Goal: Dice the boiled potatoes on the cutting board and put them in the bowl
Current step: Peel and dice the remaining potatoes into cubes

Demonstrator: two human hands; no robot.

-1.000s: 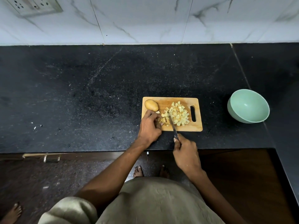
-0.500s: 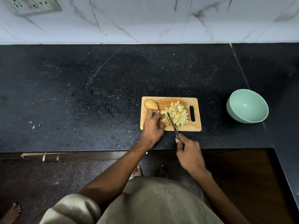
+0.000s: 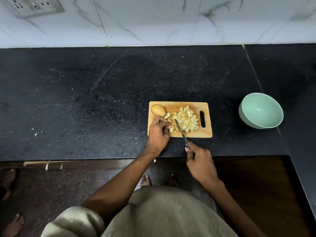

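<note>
While the dark surface (image 3: 85, 100) carries everything, the work sits on the board (image 3: 179, 134) near its front edge, with the bowl (image 3: 261, 110) well apart to the right and holding nothing that can be seen. Dicing looks to be the step in hand: 1 whole potato (image 3: 158, 110) lies uncut at the board's far left corner, and the pile of cubes (image 3: 186, 120) fills the board's middle. The left hand (image 3: 158, 132) rests on the board with fingers curled over a few small pieces, though whether it pinches one cannot be told. The right hand (image 3: 199, 161) grips the knife (image 3: 181, 132) by its handle, blade angled into the near side of the pile. Next, I judge, comes cutting the last pieces under the left fingers, then the whole potato, with fingertips tucked clear of the blade. Cubes look pale yellow, soft and uneven.
</note>
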